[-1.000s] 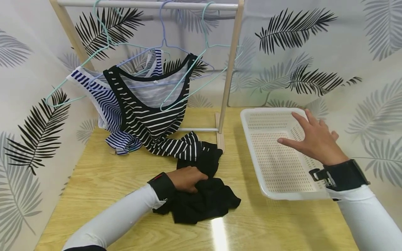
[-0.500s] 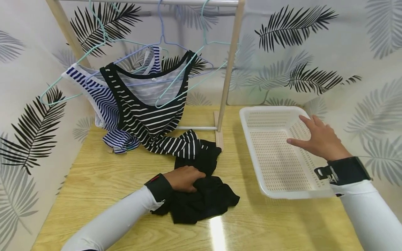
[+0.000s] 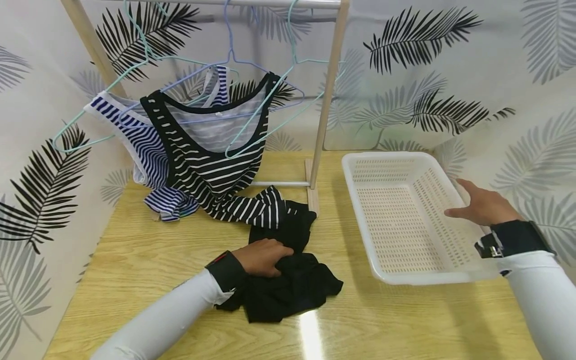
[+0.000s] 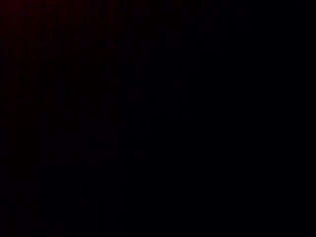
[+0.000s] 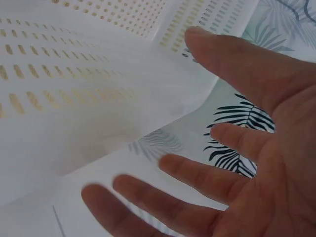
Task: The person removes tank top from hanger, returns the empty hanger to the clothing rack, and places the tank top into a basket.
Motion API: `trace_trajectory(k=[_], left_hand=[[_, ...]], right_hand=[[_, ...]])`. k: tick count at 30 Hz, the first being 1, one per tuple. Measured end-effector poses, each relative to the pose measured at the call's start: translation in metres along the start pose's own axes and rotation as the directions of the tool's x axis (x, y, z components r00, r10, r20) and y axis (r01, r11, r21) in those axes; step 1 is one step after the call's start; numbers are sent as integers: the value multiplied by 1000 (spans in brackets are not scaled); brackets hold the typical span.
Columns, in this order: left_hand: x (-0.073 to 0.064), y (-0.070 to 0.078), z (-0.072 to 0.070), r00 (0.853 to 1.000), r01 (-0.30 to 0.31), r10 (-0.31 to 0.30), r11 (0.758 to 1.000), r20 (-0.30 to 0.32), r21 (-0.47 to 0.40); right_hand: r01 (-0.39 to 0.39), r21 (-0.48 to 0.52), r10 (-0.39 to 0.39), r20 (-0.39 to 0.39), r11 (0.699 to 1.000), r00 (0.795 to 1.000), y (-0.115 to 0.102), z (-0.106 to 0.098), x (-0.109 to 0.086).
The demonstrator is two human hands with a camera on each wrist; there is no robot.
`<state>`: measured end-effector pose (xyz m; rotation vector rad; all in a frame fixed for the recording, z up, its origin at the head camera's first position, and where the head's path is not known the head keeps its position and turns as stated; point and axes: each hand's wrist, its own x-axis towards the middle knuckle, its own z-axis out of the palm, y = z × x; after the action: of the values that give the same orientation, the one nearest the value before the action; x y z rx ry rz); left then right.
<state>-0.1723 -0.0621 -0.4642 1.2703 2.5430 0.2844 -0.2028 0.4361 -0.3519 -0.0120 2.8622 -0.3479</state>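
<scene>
In the head view, my left hand [image 3: 262, 257] lies on a crumpled black garment [image 3: 310, 285] on the table, fingers curled down into the cloth and fingertips hidden. The left wrist view is almost wholly dark. My right hand [image 3: 488, 204] is at the right side of a white plastic basket [image 3: 360, 220], its thumb over the rim side. The right wrist view shows that hand [image 5: 261, 173] with fingers spread, outside the basket's perforated wall [image 5: 98, 123], holding nothing.
Behind my left hand stands a rack with a wooden post [image 3: 327, 110]. A striped black-and-white tank top [image 3: 220, 172] and a blue-striped top [image 3: 150, 152] hang on it, hems on the table. A bare green hanger [image 3: 294, 62] hangs at its right.
My right hand has moved right, from over the basket to its right rim. The left hand stays on the black garment. The head view has shifted slightly.
</scene>
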Motion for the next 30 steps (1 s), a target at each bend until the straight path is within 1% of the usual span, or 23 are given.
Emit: trace_trajectory(k=[5, 9, 19, 26, 30], left_hand=[[0, -1, 2, 1000, -3, 3, 1000, 7, -4], [0, -1, 3, 1000, -4, 5, 1000, 8, -20], [-2, -3, 2, 1000, 11, -10, 999, 4, -34], [-3, -2, 1, 1000, 18, -17, 999, 16, -36], [-2, -4, 0, 999, 13, -12, 999, 31, -38]], right_hand=[[6, 10, -6, 42, 1000, 999, 10, 4, 2], [18, -8, -18, 41, 1000, 999, 13, 4, 3], [50, -61, -50, -5, 997, 999, 12, 4, 6], [59, -76, -59, 6, 995, 998, 13, 5, 7], [47, -80, -45, 18, 996, 999, 14, 5, 6]])
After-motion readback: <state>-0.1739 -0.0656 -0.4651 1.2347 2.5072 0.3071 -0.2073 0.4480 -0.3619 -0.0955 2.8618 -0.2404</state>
